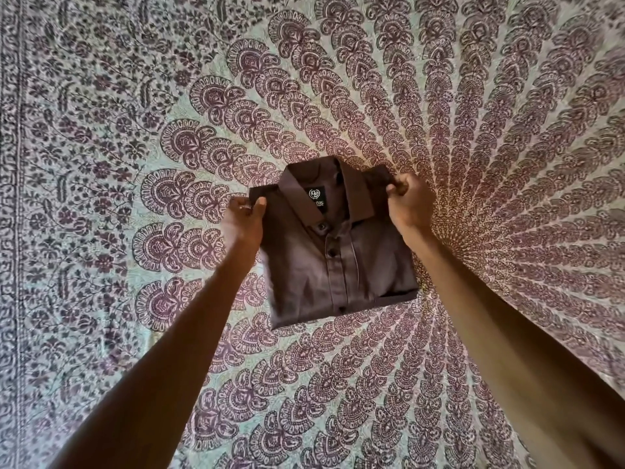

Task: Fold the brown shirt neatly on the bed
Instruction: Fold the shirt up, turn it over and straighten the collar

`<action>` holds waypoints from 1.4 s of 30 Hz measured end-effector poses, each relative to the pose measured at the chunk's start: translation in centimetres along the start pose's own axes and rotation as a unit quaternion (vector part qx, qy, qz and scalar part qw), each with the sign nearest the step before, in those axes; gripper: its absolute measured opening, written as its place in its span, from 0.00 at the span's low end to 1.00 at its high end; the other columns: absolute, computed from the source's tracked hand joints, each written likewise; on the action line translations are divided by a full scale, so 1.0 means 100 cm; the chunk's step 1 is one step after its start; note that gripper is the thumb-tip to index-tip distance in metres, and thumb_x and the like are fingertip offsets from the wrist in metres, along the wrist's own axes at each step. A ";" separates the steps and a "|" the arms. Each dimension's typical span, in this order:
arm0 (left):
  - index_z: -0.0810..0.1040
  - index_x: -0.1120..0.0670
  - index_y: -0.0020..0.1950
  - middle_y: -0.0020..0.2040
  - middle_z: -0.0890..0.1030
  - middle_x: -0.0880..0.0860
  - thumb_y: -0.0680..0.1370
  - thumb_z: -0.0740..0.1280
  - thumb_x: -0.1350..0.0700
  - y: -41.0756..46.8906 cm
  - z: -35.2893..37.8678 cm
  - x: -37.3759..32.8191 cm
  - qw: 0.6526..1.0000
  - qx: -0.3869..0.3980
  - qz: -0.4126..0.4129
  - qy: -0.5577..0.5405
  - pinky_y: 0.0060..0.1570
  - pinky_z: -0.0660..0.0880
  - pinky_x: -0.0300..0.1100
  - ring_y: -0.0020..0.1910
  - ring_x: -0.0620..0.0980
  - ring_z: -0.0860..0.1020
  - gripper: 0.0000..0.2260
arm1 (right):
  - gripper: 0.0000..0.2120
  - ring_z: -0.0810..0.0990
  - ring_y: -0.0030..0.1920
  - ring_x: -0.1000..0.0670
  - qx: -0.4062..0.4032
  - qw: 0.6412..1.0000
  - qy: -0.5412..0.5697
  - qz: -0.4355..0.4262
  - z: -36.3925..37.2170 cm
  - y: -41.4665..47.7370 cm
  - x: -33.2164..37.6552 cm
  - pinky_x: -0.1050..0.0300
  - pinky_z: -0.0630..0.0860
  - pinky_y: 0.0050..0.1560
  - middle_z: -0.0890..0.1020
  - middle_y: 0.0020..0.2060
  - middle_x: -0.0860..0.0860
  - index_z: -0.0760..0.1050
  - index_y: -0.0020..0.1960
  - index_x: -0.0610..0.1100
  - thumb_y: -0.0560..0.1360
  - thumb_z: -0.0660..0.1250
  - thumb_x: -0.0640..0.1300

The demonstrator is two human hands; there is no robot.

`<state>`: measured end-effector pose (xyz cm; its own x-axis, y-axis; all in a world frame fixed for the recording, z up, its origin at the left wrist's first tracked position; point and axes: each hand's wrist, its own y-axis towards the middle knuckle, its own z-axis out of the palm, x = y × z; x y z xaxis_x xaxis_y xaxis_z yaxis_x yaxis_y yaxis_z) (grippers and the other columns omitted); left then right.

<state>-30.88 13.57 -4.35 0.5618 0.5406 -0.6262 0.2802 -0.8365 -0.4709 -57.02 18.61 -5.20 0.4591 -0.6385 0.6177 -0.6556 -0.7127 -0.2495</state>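
Obs: brown shirt [338,262] folded to compact rect., mid-bed [101,137], collar end far from person, long axis running away from body. 2 hands at far corners, 1 per side, equally near. L hand [244,218] fingers pinch L corner; R hand [411,202] fingers clenched on R corner. Likely final squaring.

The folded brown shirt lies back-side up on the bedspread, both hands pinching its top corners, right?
Not quite: the head view shows the brown shirt front up, buttons and collar visible, folded on the bedspread, left hand and right hand pinching its top corners.
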 end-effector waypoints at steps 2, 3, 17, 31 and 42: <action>0.73 0.59 0.58 0.54 0.81 0.58 0.78 0.66 0.50 -0.008 0.001 0.001 0.999 -0.034 0.028 -0.012 0.48 0.73 0.44 0.53 0.56 0.79 0.15 | 0.07 0.80 0.47 0.46 -0.015 0.999 -0.017 -0.023 -0.002 -0.007 0.000 0.51 0.76 0.45 0.83 0.48 0.47 0.78 0.53 0.43 0.77 0.66 0.44; 0.72 0.58 0.58 0.54 0.81 0.57 0.78 0.66 0.50 -0.013 0.002 0.002 0.998 -0.054 0.041 -0.012 0.48 0.74 0.46 0.53 0.56 0.79 0.14 | 0.08 0.80 0.47 0.46 -0.029 0.999 -0.027 -0.035 -0.003 -0.011 -0.001 0.51 0.75 0.43 0.83 0.48 0.47 0.77 0.55 0.44 0.78 0.65 0.45; 0.49 0.54 0.79 0.80 0.48 0.55 0.82 0.47 0.42 -0.033 0.050 0.039 0.905 -0.018 0.312 0.289 0.76 0.48 0.57 0.79 0.53 0.45 0.28 | 0.29 0.45 0.78 0.40 0.045 0.925 -0.321 -0.199 0.019 -0.002 -0.041 0.31 0.48 0.73 0.51 0.79 0.49 0.49 0.79 0.53 0.81 0.39 0.62; 0.79 0.54 0.57 0.61 0.77 0.55 0.81 0.60 0.51 0.019 0.020 0.006 0.985 -0.086 0.122 0.083 0.64 0.62 0.51 0.63 0.55 0.69 0.12 | 0.05 0.72 0.57 0.43 0.040 0.951 -0.174 -0.254 0.006 0.042 -0.001 0.45 0.71 0.55 0.77 0.54 0.49 0.79 0.50 0.48 0.75 0.68 0.42; 0.79 0.56 0.51 0.54 0.79 0.57 0.79 0.63 0.55 0.030 0.020 0.005 0.984 -0.095 0.119 0.091 0.51 0.62 0.44 0.55 0.55 0.72 0.07 | 0.05 0.78 0.49 0.44 0.009 0.975 -0.177 -0.137 0.007 0.057 0.004 0.55 0.71 0.37 0.81 0.48 0.49 0.79 0.38 0.49 0.71 0.72 0.42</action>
<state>-31.33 11.45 -7.34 0.7548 0.3171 -0.5742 0.2549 -0.9484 -0.1886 -60.14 14.09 -6.90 0.7960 -0.4805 0.3680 -0.4692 -0.8740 -0.1263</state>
